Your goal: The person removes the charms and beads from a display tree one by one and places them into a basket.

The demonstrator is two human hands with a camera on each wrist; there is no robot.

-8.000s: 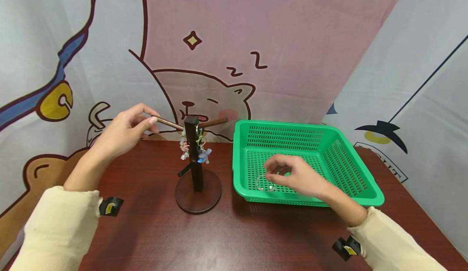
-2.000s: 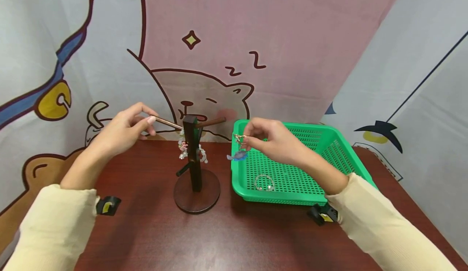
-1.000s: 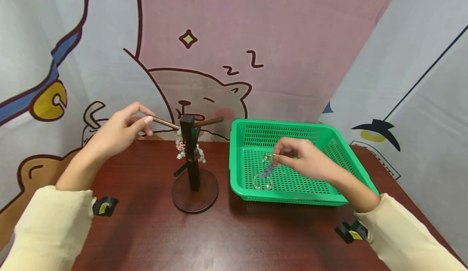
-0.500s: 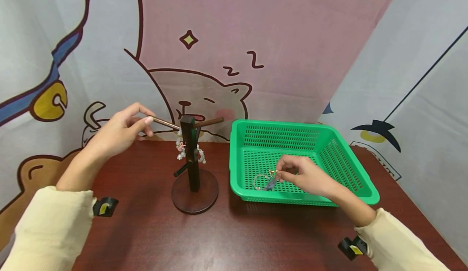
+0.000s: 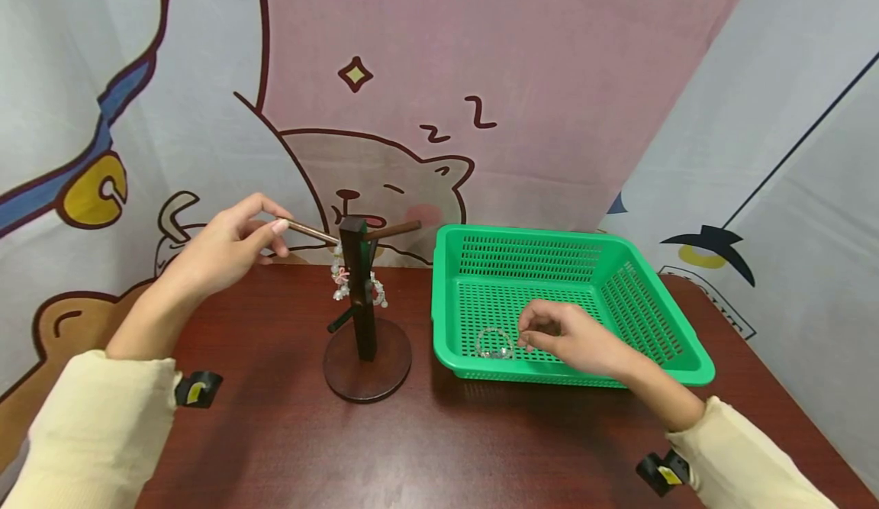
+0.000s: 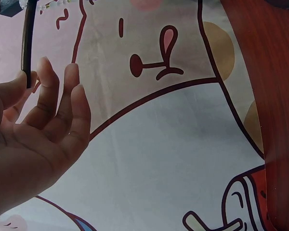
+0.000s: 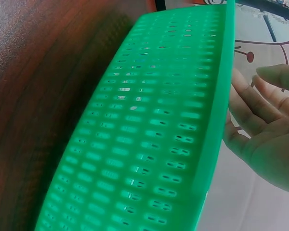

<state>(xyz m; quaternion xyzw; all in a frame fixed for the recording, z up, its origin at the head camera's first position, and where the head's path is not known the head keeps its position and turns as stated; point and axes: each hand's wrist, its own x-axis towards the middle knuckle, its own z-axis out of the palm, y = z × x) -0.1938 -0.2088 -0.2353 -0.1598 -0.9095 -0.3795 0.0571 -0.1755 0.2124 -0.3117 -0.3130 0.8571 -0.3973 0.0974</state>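
My left hand (image 5: pixel 230 246) pinches the tip of an upper peg (image 5: pixel 312 230) on a dark wooden jewelry stand (image 5: pixel 359 295); the left wrist view shows the thumb and a finger on this peg (image 6: pixel 27 43). A beaded bracelet with a pink bow (image 5: pixel 340 276) hangs on the post's left, and a pale beaded bracelet (image 5: pixel 378 289) on its right. My right hand (image 5: pixel 570 333) is low over the green basket (image 5: pixel 446 303), fingers loosely bent, thumb and fingers apart in the right wrist view. Left of its fingertips, a clear beaded bracelet (image 5: pixel 493 332) lies in the basket.
The stand's round base (image 5: pixel 367 375) rests on the reddish-brown table (image 5: pixel 412 440), left of the basket. Another upper peg (image 5: pixel 394 230) points right, toward the basket. A printed cloth (image 5: pixel 549 97) hangs close behind the table.
The bracelet with a blue charm has left the stand. My right hand carried it over and down into the basket, then let go. My left hand keeps its pinch on the peg.
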